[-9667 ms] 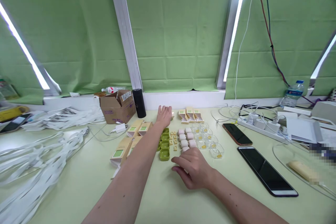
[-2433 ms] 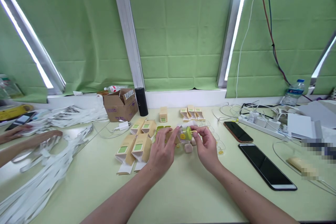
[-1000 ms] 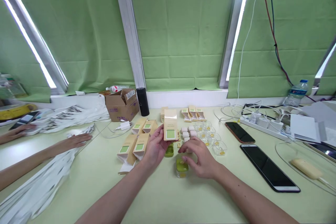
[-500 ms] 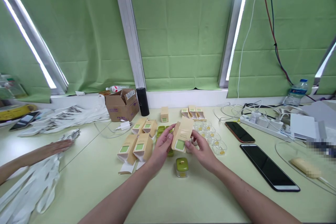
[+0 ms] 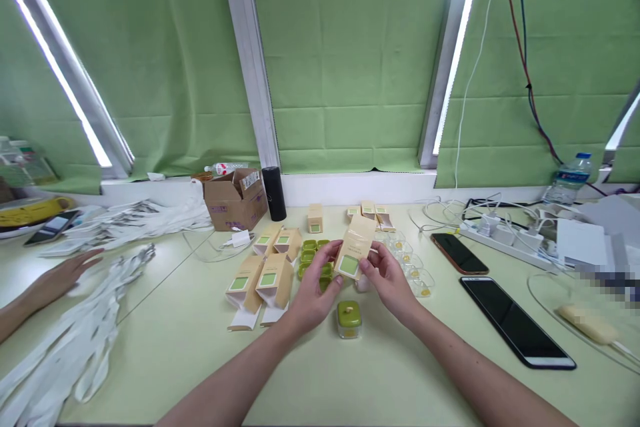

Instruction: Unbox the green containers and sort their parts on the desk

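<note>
A small tan carton with a green window is held up between both hands, tilted over the table. My left hand grips its left edge, and my right hand pinches its lower right side. Just below them stands a small clear jar with a green lid. Several green lids lie behind my left hand, partly hidden by it. Clear jars with yellow in the bottom sit beyond my right hand. Open tan cartons with their flaps out lie to the left.
Further tan cartons stand at the back. A brown cardboard box and black cylinder are by the wall. Two phones lie right, near a power strip and cables. A co-worker's hand is by white straps.
The carton has turned in my hands, its front now flatter and facing me more. At the left, the co-worker's hand has drawn back from the white straps.
</note>
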The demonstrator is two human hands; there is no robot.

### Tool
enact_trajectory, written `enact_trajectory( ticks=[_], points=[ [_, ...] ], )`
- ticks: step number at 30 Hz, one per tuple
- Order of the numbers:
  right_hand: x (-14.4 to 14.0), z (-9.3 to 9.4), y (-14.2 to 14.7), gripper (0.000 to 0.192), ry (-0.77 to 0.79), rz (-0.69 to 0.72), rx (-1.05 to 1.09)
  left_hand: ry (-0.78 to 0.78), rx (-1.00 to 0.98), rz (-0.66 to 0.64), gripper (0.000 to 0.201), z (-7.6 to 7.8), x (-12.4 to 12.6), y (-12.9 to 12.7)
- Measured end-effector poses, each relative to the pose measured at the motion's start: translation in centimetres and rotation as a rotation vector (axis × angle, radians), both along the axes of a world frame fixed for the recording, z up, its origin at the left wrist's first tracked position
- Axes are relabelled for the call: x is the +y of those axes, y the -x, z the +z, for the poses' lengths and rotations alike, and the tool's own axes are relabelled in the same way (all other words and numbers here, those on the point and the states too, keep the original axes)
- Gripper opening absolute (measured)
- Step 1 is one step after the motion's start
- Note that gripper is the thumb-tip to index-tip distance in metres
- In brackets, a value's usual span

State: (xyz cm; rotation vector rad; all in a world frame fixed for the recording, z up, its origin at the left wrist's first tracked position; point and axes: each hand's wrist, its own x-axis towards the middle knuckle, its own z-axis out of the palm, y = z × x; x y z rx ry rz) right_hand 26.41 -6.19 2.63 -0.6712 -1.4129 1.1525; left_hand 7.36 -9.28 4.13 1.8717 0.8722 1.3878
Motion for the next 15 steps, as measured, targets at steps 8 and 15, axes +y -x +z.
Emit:
enact_trajectory(
  ticks=[8,15],
  points=[
    [-0.14,0.09,0.22,0.057,0.071,0.035,0.007,-0.021,0.006,-0.001,0.055,-0.38,0.21,-0.17],
    [-0.07,-0.01,0.17,0.059,0.094,0.04,-0.006,0.013,-0.06,-0.027,0.055,-0.1,-0.03,-0.31]
  ],
)
